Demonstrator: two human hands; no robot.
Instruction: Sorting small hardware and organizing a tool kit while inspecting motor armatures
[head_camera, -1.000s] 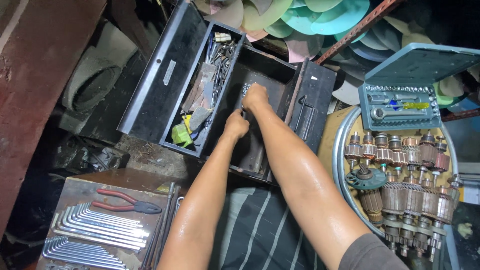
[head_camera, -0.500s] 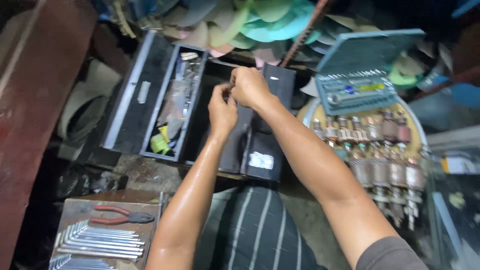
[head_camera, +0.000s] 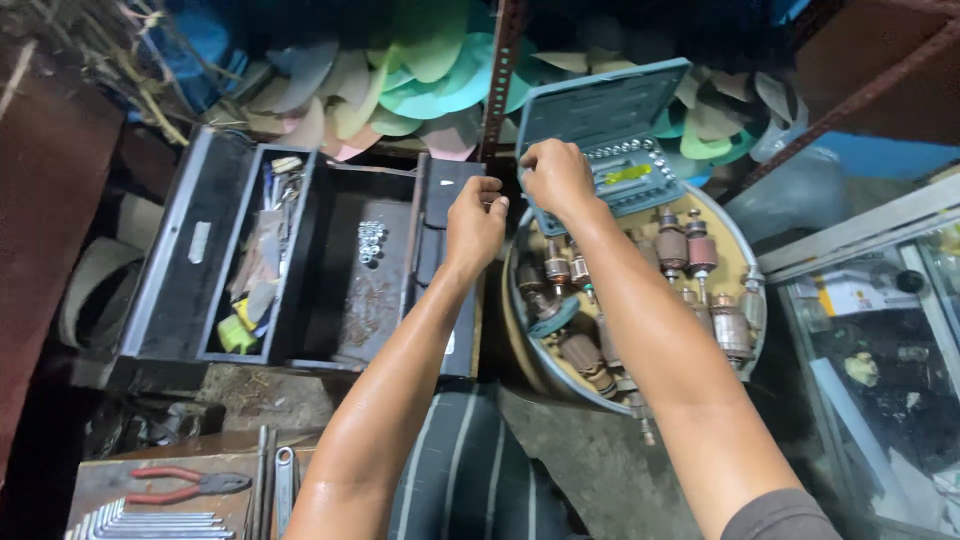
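Right hand (head_camera: 556, 176) rests on the near left corner of the open teal socket-set case (head_camera: 604, 132), fingers curled over its edge, gripping it. The case sits on the far rim of a round tub (head_camera: 752, 300) filled with motor armatures (head_camera: 684, 246). Left hand (head_camera: 475, 222) hovers between the case and the open black metal toolbox (head_camera: 190, 262), fingers loosely curled and narrow, holding nothing I can make out. Loose nuts (head_camera: 371, 240) lie in the toolbox's middle compartment. Red-handled pliers (head_camera: 185, 484) and a row of wrenches (head_camera: 150, 522) lie bottom left.
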